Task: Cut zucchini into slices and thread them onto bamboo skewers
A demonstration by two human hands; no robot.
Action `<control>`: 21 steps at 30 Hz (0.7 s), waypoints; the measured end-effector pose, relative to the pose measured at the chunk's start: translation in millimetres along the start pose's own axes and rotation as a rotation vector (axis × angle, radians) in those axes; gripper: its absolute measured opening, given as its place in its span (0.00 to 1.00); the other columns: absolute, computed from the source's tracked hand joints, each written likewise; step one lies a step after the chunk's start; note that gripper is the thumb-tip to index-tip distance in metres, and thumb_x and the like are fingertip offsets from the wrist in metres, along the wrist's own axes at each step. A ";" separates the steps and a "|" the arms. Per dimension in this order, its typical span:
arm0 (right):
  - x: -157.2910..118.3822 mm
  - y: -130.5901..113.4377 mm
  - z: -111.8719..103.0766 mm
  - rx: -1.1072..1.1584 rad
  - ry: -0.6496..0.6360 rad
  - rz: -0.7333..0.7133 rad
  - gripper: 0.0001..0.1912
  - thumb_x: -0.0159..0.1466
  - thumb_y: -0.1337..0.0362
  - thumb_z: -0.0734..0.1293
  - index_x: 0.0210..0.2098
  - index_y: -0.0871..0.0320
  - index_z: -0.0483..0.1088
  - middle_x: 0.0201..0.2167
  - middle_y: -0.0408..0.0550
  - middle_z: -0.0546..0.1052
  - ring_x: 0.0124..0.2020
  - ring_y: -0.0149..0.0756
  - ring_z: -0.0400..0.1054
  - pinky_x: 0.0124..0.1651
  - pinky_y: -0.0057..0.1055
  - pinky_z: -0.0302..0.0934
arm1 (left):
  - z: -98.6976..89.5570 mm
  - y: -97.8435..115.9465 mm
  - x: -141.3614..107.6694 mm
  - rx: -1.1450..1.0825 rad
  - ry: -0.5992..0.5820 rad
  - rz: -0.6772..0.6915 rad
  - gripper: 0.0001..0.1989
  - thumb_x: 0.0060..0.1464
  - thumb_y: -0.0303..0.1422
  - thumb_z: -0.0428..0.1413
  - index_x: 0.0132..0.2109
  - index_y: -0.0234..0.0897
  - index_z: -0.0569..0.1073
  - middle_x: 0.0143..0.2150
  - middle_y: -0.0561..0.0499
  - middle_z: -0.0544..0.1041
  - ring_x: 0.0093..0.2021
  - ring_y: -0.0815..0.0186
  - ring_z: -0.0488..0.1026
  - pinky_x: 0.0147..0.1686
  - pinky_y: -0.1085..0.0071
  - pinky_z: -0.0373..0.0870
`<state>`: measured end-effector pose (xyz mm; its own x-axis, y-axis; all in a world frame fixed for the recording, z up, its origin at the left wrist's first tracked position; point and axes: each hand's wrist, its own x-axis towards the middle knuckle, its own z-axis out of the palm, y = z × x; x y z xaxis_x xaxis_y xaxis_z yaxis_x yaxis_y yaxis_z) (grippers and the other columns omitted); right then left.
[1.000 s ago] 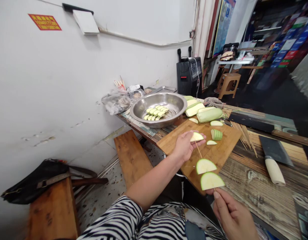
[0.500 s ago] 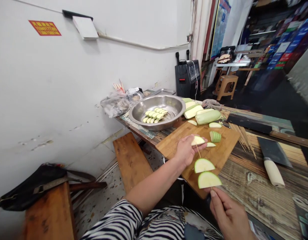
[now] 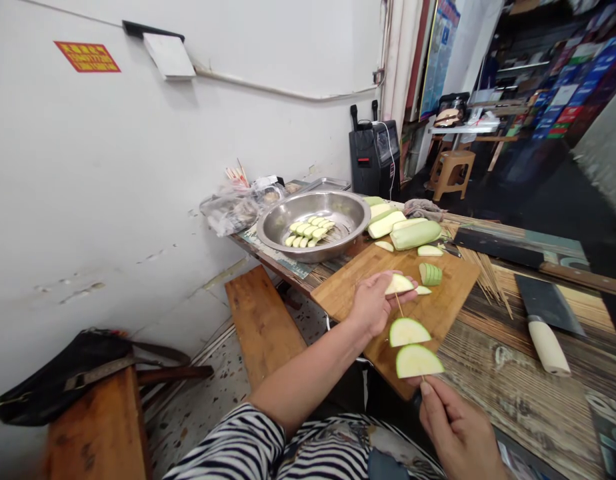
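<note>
My left hand is closed on a pale half-round zucchini slice above the cutting board. A thin wooden skewer meets that slice at its near edge. My right hand pinches the skewer's near end. Two more half-round slices are threaded on it: the nearer zucchini slice close to my right fingertips, the other zucchini slice just beyond. On the board lie a small stack of cut slices and a few loose ones.
A steel basin holds several skewered slices. Peeled zucchini lie behind the board. Loose skewers, a cleaver with a pale handle and another long dark blade lie to the right. A wooden bench stands at left.
The slice in my left hand has shifted very slightly right and down, towards the skewer. My right hand and the two threaded slices look nearly the same.
</note>
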<state>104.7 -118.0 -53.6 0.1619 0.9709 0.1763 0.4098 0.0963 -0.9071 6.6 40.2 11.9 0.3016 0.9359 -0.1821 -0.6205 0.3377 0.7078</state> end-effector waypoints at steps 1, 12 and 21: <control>0.7 -1.2 0.0 0.019 -0.007 0.020 0.16 0.65 0.55 0.60 0.35 0.62 0.72 0.16 0.40 0.65 0.16 0.27 0.57 0.19 0.22 0.54 | -0.1 0.3 -0.2 -0.001 -0.004 0.001 0.08 0.57 0.29 0.50 0.37 0.28 0.72 0.35 0.40 0.78 0.37 0.60 0.77 0.42 0.62 0.73; 3.8 -7.4 -4.2 0.265 -0.076 0.211 0.20 0.66 0.52 0.58 0.38 0.61 0.72 0.11 0.35 0.58 0.12 0.26 0.50 0.14 0.22 0.47 | -0.3 11.9 -7.0 -0.044 -0.066 -0.052 0.13 0.61 0.33 0.47 0.44 0.25 0.70 0.40 0.35 0.77 0.40 0.56 0.78 0.46 0.58 0.72; 13.5 5.6 -12.3 -0.470 0.260 -0.495 0.13 0.64 0.62 0.61 0.35 0.64 0.75 0.24 0.52 0.80 0.19 0.35 0.73 0.25 0.26 0.63 | -0.1 12.3 -11.5 0.007 -0.054 0.044 0.10 0.58 0.31 0.50 0.42 0.27 0.70 0.38 0.38 0.78 0.40 0.58 0.77 0.45 0.59 0.72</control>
<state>120.3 -107.0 -51.6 0.0420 0.7492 0.6611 0.8230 0.3492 -0.4480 -4.6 33.7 22.6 0.3124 0.9431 -0.1139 -0.6289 0.2952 0.7192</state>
